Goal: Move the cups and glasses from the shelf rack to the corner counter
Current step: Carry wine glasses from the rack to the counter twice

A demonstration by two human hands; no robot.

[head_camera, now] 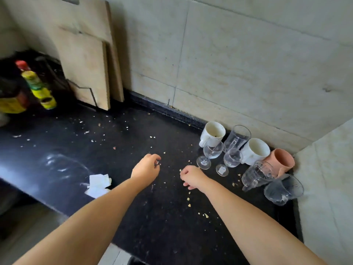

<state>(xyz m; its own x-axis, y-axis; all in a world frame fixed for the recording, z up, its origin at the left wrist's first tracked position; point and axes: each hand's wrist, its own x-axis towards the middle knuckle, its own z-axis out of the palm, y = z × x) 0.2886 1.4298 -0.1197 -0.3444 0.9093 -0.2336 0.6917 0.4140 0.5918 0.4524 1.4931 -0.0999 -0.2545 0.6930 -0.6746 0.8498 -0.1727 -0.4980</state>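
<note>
Right hand (pixel 193 177), left hand (pixel 147 168): fingers loosely curled, empty, over crumb-speckled black counter (pixel 152 217).

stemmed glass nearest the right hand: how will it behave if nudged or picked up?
The stemmed glass probably tips easily: wide bowl on a thin stem and small foot. It looks like thin clear glass, so likely fragile and light. A white mug stands close behind, so a push may knock them together.
</note>
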